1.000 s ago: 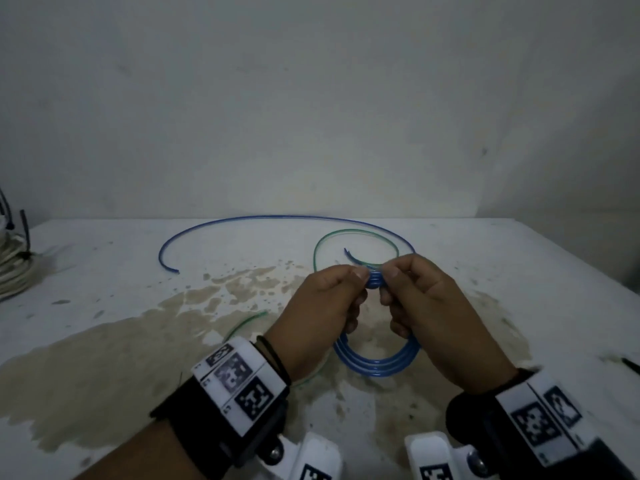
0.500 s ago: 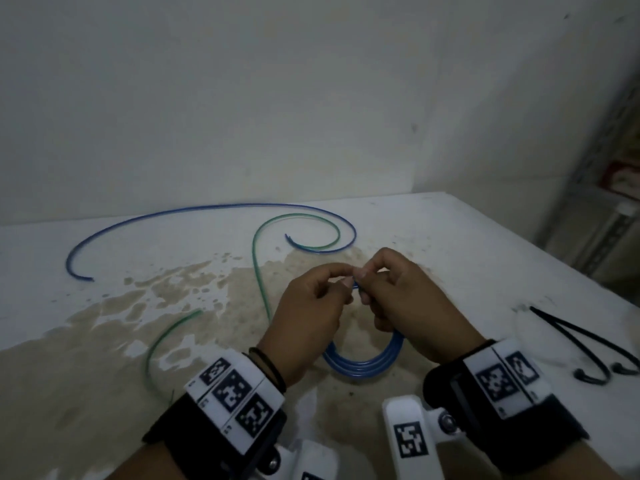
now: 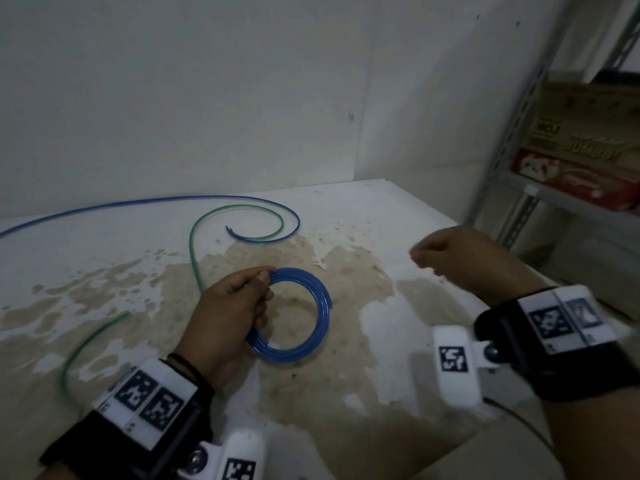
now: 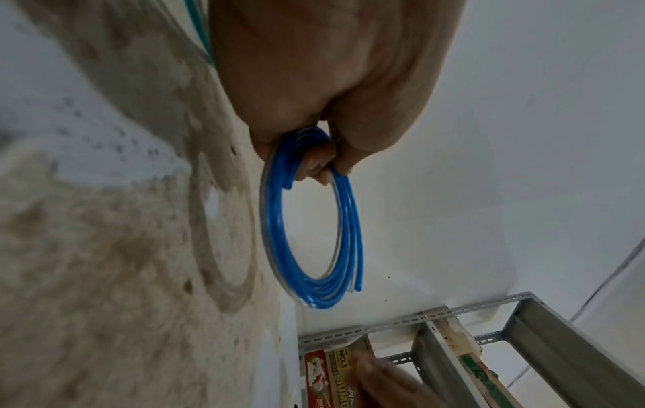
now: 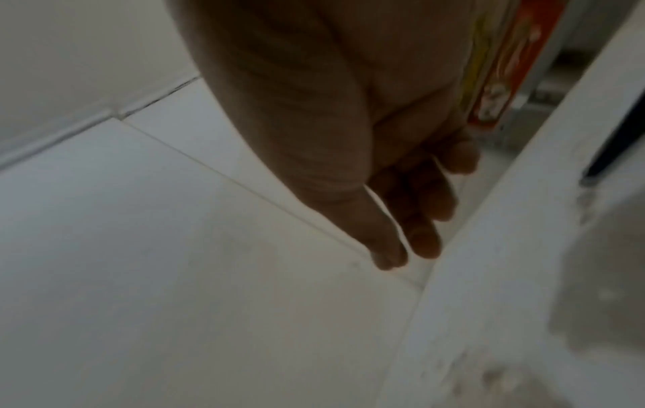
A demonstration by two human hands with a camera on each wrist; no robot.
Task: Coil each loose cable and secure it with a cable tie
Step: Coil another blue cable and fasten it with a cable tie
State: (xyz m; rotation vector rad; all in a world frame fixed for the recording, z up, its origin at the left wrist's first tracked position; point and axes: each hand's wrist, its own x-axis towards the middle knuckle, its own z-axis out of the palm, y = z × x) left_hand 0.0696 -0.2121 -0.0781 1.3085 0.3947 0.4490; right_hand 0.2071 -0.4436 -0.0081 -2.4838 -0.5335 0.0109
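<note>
Left hand grips the blue coil at its left rim, thumb and fingers pinched round the bundled turns. The coil hangs from the fingers above the desk, its ring standing out to the right of the hand. Several turns lie side by side; in the left wrist view two cut ends show, one just under the fingers, one low on the far side of the ring. No tie visible on the coil.

Right hand is well off to the right of the left hand, over the right edge of the desk, apart from the coil. Fingers hang loosely bent, thumb close beside the forefinger; nothing held that the right wrist view shows. That view is dim and blurred.

Beyond the left hand, on the desk: a loose blue cable runs from the far left in a long arc and hooks back on itself. A green cable curls inside that hook, then runs down past the left side of the left hand and on toward the near left. Both lie flat, uncoiled.

Desk top is white with a broad brown stain beneath and around both hands.

Beyond the right hand: a metal shelf with printed boxes.
</note>
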